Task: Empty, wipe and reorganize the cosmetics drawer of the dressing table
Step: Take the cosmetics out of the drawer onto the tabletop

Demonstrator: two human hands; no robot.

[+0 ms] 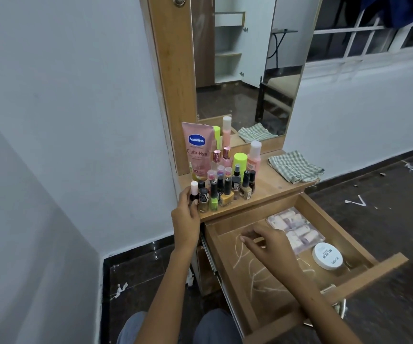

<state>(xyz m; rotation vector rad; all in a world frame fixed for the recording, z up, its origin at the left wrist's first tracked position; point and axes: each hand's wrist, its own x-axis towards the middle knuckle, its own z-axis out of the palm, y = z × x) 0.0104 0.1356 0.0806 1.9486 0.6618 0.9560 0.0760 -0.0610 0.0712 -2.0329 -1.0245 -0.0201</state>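
Observation:
The wooden drawer (364,274) of the dressing table stands pulled out, its floor streaked with white marks. A clear case of small bottles (296,229) and a white-lidded jar (327,255) lie in its far right part. My left hand (186,214) grips a dark nail polish bottle with a pale pink cap (194,191) at the tabletop's front left corner. My right hand (265,242) hovers over the drawer floor with loosely curled fingers holding nothing. Several nail polish bottles (226,192), a pink Vaseline tube (197,150) and taller bottles crowd the tabletop.
A folded checked cloth (294,167) lies on the right of the tabletop (270,187) under the mirror (245,70). A white wall is on the left and a dark tiled floor with white scraps lies around. My knees show at the bottom edge.

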